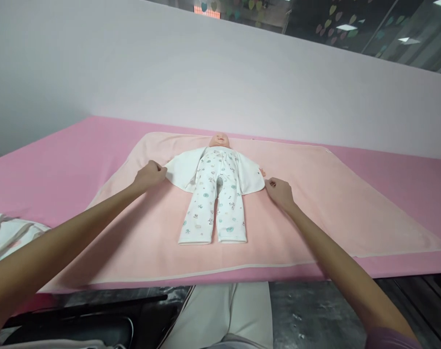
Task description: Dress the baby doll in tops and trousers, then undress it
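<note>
A baby doll (pixel 220 140) lies on its back with its head away from me. A white shirt (pixel 186 167) spreads out on both sides of it. White printed baby pants (pixel 202 206) cover the doll's front, legs pointing towards me. My left hand (pixel 151 175) is closed in a pinch on the shirt's left edge. At the opposite edge, my right hand (pixel 279 192) has its fingertips pinched together on the shirt's lower right corner. A small doll hand (pixel 263 172) shows just above that corner. Most of the doll's body is hidden under the clothes.
A peach blanket (pixel 336 203) lies beneath the doll on a pink table (pixel 60 160). At the left edge sits a bunched white cloth (pixel 12 235) with pink marks. A white wall (pixel 223 77) stands behind the table. A black chair (pixel 78 329) is below at left.
</note>
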Action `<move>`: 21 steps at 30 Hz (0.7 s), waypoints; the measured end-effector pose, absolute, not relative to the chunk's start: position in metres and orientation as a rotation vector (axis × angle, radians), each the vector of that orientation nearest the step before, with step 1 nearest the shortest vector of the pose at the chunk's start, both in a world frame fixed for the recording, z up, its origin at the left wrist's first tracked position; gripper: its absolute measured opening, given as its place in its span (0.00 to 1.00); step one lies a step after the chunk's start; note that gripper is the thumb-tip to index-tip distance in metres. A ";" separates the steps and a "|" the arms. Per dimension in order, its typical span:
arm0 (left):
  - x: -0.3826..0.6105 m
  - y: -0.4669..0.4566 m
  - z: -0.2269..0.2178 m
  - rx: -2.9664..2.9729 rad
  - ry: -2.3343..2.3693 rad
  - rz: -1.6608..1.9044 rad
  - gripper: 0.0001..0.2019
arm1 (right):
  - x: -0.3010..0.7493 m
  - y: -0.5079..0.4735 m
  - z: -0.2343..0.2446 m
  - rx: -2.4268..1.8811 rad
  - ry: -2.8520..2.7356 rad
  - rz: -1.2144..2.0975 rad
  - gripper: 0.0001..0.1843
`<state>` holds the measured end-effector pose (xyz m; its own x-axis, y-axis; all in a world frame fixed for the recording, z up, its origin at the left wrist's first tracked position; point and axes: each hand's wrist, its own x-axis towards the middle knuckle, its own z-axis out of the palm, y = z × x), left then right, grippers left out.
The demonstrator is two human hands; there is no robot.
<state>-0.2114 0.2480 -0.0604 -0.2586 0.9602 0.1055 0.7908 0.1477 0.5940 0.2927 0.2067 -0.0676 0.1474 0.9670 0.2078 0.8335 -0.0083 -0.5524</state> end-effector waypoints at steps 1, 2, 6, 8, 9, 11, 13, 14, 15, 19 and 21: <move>-0.206 0.249 -0.060 1.755 2.163 0.847 0.15 | 0.288 0.207 -0.070 -1.809 -1.740 0.212 0.15; -0.197 0.252 -0.058 1.846 2.158 0.909 0.18 | 0.280 0.210 -0.070 -1.718 -1.769 0.118 0.15; -0.137 0.281 -0.045 2.199 1.665 1.069 0.25 | 0.225 0.247 -0.060 -1.329 -1.897 0.126 0.23; -0.105 0.301 -0.040 2.229 1.454 1.016 0.27 | 0.194 0.273 -0.054 -1.267 -1.939 0.262 0.25; -0.092 0.310 -0.038 2.199 1.422 0.987 0.27 | 0.180 0.285 -0.051 -1.279 -1.944 0.312 0.26; -0.075 0.324 -0.034 2.095 1.447 0.958 0.28 | 0.161 0.306 -0.048 -1.346 -1.938 0.358 0.25; -0.070 0.330 -0.029 1.993 1.484 0.934 0.26 | 0.154 0.318 -0.047 -1.408 -1.931 0.380 0.23; -0.071 0.331 -0.027 1.971 1.482 0.898 0.25 | 0.154 0.320 -0.047 -1.425 -1.928 0.398 0.23; -0.074 0.329 -0.024 1.969 1.468 0.844 0.25 | 0.156 0.321 -0.047 -1.432 -1.932 0.420 0.24; -0.094 0.307 -0.017 2.132 1.361 0.683 0.28 | 0.170 0.303 -0.051 -1.376 -2.044 0.406 0.28; -0.102 0.290 -0.018 2.262 1.297 0.712 0.28 | 0.178 0.288 -0.053 -1.269 -2.128 0.353 0.29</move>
<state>-0.1024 0.2896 -0.0178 0.4292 0.8770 0.2162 0.6533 -0.4667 0.5962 0.1781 0.2879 -0.0535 -0.3388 0.8614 0.3784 0.6933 0.5004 -0.5185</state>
